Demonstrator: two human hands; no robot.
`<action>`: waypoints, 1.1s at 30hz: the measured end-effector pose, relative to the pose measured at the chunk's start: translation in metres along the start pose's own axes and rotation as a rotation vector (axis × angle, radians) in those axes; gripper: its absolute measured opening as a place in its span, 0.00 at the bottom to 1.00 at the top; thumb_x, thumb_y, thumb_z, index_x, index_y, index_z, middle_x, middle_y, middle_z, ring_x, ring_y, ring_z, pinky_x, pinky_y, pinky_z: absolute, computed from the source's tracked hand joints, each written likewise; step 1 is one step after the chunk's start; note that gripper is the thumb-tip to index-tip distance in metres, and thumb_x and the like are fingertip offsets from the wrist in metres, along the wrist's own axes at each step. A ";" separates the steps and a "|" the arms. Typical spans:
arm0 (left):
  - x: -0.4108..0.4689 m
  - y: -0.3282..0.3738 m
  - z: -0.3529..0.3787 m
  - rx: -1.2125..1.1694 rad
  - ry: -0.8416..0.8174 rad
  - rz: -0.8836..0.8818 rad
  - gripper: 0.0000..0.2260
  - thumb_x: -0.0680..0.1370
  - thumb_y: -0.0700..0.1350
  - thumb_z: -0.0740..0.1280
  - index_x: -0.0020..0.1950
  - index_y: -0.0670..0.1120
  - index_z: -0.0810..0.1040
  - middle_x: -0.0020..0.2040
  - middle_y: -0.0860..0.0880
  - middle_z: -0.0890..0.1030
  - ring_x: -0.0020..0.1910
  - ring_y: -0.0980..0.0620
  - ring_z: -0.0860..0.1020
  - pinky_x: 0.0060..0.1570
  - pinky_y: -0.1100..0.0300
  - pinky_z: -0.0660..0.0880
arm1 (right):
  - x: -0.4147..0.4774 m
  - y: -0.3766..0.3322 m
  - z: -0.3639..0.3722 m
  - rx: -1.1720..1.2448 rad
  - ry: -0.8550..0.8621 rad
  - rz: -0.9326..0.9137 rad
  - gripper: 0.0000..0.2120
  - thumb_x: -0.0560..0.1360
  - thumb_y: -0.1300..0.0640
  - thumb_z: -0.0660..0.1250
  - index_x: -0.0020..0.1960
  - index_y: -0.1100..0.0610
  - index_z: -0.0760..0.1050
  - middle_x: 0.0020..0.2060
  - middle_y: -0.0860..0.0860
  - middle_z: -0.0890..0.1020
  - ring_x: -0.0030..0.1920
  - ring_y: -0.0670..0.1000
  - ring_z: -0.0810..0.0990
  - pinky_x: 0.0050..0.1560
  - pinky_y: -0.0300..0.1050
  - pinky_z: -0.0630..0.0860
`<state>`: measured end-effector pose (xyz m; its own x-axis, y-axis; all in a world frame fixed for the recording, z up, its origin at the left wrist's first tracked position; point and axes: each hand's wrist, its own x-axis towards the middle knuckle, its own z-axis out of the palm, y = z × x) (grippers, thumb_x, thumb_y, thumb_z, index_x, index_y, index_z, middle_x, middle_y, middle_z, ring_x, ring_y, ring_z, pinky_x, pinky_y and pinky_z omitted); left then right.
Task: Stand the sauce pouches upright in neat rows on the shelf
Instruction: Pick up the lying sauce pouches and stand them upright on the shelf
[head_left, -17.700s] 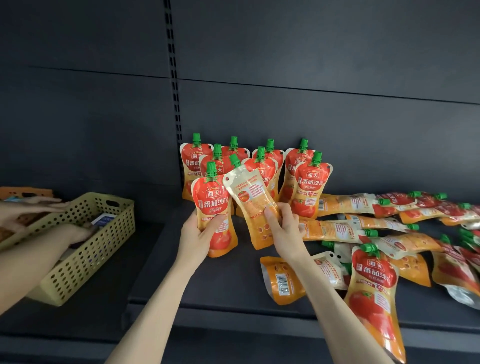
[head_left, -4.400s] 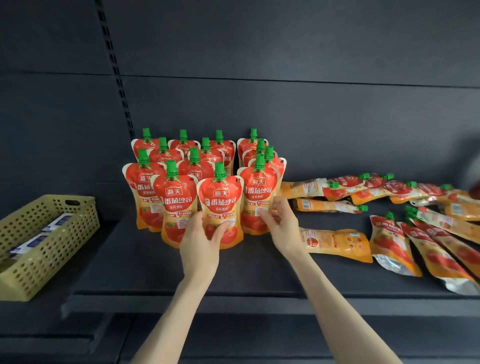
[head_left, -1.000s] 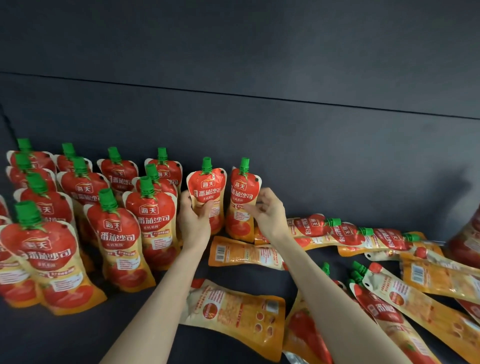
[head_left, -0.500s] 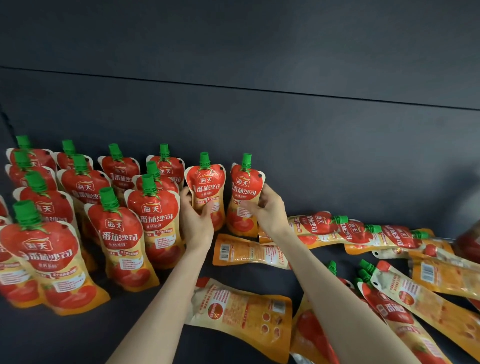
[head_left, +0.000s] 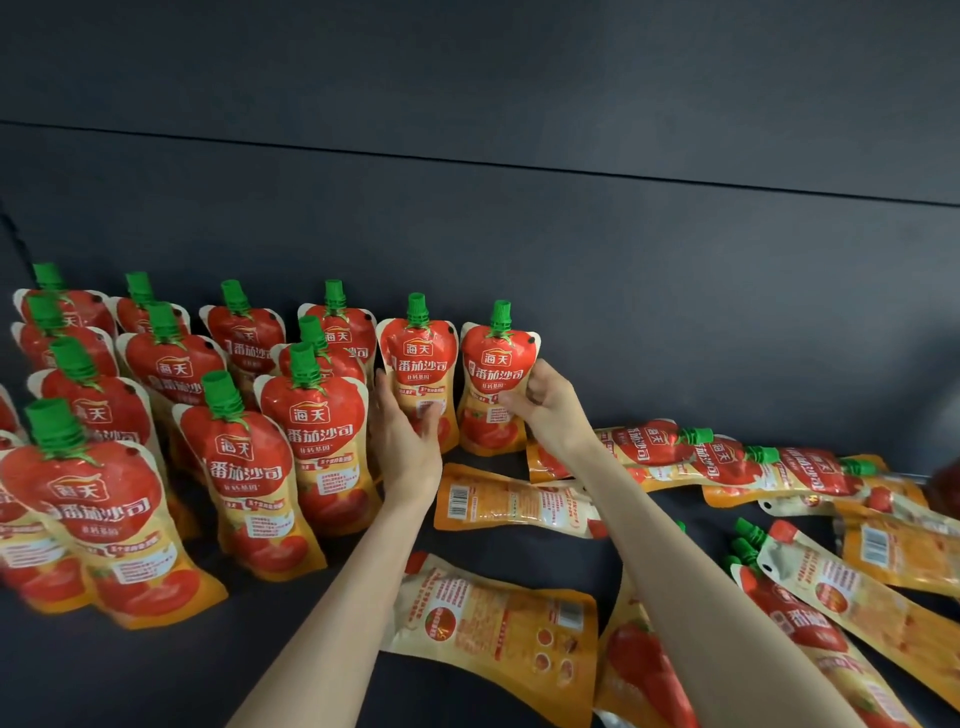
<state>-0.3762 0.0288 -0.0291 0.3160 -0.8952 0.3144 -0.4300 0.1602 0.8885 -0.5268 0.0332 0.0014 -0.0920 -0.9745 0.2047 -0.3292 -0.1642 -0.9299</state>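
Two red and orange sauce pouches with green caps stand upright side by side against the dark back wall. My left hand (head_left: 402, 441) grips the left pouch (head_left: 420, 358) low on its front. My right hand (head_left: 545, 402) holds the right pouch (head_left: 496, 364) at its right edge. To their left, several upright pouches (head_left: 306, 431) stand in rows on the dark shelf (head_left: 156, 670). Several more pouches lie flat to the right and in front, among them one (head_left: 511, 504) just below my hands.
A large flat pouch (head_left: 498, 618) lies between my forearms, near the shelf's front. More flat pouches (head_left: 769, 462) stretch along the back wall to the right and pile up at the right edge (head_left: 857, 603). The shelf's back panel (head_left: 519, 208) rises right behind the rows.
Over the last second both hands moved the two pouches slightly up and back toward the wall, standing them straighter. The view shifted a little to the right.
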 end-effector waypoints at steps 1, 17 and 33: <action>0.000 0.000 0.000 -0.009 0.002 -0.006 0.31 0.77 0.46 0.66 0.76 0.46 0.54 0.74 0.45 0.61 0.74 0.47 0.59 0.69 0.53 0.59 | 0.000 0.001 0.001 -0.013 0.005 0.001 0.19 0.75 0.59 0.68 0.64 0.57 0.69 0.59 0.52 0.79 0.60 0.50 0.77 0.62 0.51 0.75; 0.000 -0.004 0.003 -0.008 -0.056 0.020 0.28 0.76 0.44 0.67 0.74 0.46 0.58 0.70 0.46 0.67 0.70 0.47 0.66 0.65 0.52 0.65 | -0.011 0.006 -0.017 -0.154 -0.011 0.005 0.20 0.75 0.58 0.67 0.66 0.54 0.68 0.61 0.51 0.78 0.62 0.51 0.76 0.63 0.54 0.74; -0.009 0.001 -0.006 0.108 -0.130 0.029 0.28 0.79 0.49 0.62 0.75 0.44 0.56 0.72 0.46 0.65 0.72 0.47 0.64 0.67 0.52 0.64 | -0.021 0.005 -0.018 -0.343 0.119 0.046 0.17 0.77 0.53 0.64 0.63 0.57 0.70 0.58 0.53 0.79 0.57 0.51 0.78 0.55 0.43 0.76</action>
<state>-0.3746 0.0389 -0.0290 0.1932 -0.9382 0.2871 -0.5276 0.1473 0.8366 -0.5432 0.0558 -0.0021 -0.2162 -0.9517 0.2180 -0.6162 -0.0402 -0.7866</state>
